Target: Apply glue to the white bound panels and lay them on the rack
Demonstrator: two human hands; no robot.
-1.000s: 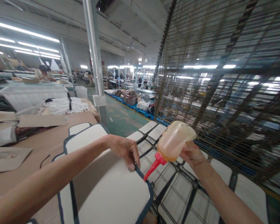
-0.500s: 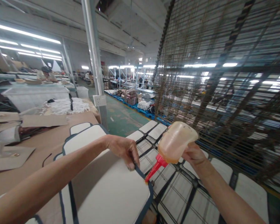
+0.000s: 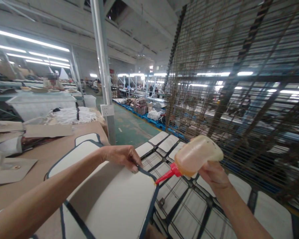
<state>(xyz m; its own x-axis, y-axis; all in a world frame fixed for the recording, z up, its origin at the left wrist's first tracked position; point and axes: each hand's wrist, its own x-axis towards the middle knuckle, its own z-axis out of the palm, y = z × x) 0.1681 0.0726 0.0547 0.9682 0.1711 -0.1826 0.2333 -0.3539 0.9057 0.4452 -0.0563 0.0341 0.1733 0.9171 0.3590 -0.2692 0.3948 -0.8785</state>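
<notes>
Red-nozzled bottle [image 3: 196, 154] tilted in right hand [image 3: 212, 172] — left hand [image 3: 122, 156] bent downward, pinching dark-edged white panel [image 3: 119, 202].

The translucent plastic squeeze bottle [image 3: 199, 154] is tilted nearly onto its side, its base up to the right and its red nozzle [image 3: 168, 175] angled down to the left. Amber liquid [image 3: 188, 173] shows toward the cap end; the wall above is cloudy and pale. The nozzle's tip is at the edge of the off-white panel [image 3: 114, 199], near a rounded corner, where a thin yellowish trace [image 3: 153, 180] shows. Dark blue edging [image 3: 151, 204] borders the panel, which lies face up in the lower middle, shadow across its left part
</notes>
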